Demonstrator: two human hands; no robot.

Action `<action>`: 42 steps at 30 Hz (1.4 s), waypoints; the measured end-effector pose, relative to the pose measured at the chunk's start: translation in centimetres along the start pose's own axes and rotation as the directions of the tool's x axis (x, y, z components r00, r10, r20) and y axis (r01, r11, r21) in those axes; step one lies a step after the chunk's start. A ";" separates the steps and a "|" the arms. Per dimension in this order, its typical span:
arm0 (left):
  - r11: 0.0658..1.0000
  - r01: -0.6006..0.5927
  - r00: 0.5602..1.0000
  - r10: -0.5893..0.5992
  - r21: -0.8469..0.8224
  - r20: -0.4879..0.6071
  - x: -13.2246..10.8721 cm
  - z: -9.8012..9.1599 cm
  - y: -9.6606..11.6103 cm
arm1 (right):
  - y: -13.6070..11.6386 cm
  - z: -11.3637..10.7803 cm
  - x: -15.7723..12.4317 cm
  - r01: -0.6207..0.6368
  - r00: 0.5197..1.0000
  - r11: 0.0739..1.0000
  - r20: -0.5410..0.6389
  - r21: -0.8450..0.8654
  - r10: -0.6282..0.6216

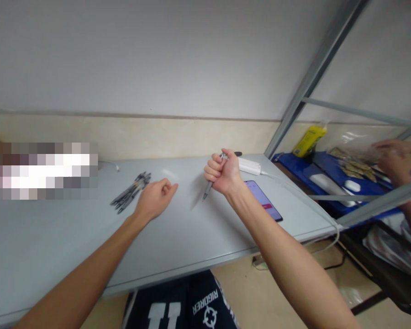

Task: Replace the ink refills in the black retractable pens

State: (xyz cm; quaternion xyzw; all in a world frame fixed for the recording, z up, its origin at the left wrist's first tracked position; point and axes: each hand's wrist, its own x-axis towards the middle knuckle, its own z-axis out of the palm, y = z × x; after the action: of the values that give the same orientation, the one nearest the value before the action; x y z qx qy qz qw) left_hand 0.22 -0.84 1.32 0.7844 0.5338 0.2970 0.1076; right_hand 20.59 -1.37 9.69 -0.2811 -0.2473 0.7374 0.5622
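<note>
In the head view my right hand (pixel 222 171) is wrapped round a grey pen (pixel 208 189) and held above the table. The pen's tip points down and to the left, and the thumb is up by its top end. My left hand (pixel 155 196) rests at the table with its fingers curled in, and nothing shows in it. Just left of that hand lies a bundle of several dark and clear pens (pixel 132 192), partly behind the wrist side of the hand.
A phone (pixel 264 201) with a lit screen lies beside my right forearm. Behind it sit a white power strip (pixel 249 166) with a cable and a dark object (pixel 238 154). Right of the metal frame (pixel 294 109), another person's hands (pixel 397 157) are over a blue table. A blurred patch covers the left.
</note>
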 end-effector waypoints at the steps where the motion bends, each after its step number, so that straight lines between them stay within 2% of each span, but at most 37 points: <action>1: 1.000 0.017 1.000 -0.017 0.007 -0.015 0.0 0.1 -0.1 | 0.0 0.0 -0.1 0.004 1.000 1.000 0.001 -0.014 -0.004; 5: 0.998 0.062 0.998 -0.062 0.016 -0.018 0.2 0.5 -1.0 | -0.4 -0.3 -0.2 0.030 0.998 0.997 0.056 -0.073 -0.026; 10: 0.998 0.055 0.998 -0.055 0.002 -0.002 0.2 0.8 -1.8 | -1.1 -0.5 -0.3 0.045 0.996 0.996 0.079 -0.081 -0.039; 14: 0.999 0.047 0.999 -0.047 0.004 0.022 0.2 0.8 -1.7 | -1.4 -0.4 -0.5 0.067 0.993 0.994 0.098 -0.083 -0.059; 18: 0.999 0.050 0.998 -0.050 0.008 0.037 0.2 0.7 -1.5 | -1.4 -0.2 -0.6 0.081 0.995 0.986 0.074 -0.144 -0.071; 27: 0.999 0.013 0.999 -0.015 0.034 0.051 0.3 0.7 -1.6 | -1.0 -0.4 -0.5 0.078 0.995 0.982 0.075 -0.170 -0.066; 36: 0.998 0.012 0.998 -0.016 0.058 0.061 0.2 0.7 -1.6 | -0.9 -0.6 -0.3 0.021 0.998 0.995 0.060 -0.095 -0.016; 39: 0.998 -0.003 0.999 0.000 0.056 0.048 0.3 0.8 -1.8 | -0.9 -0.4 -0.3 0.039 0.999 0.994 0.025 -0.101 -0.037; 42: 0.998 -0.017 1.000 0.017 0.057 0.002 0.3 0.8 -1.9 | -0.6 -0.2 -0.3 0.033 0.999 0.983 -0.027 -0.179 -0.038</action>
State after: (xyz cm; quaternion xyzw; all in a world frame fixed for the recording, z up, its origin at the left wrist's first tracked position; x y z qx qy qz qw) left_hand -0.68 0.35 -0.10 0.7919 0.5353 0.2818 0.0830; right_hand 21.26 -1.46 9.98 -0.3372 -0.3088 0.6976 0.5516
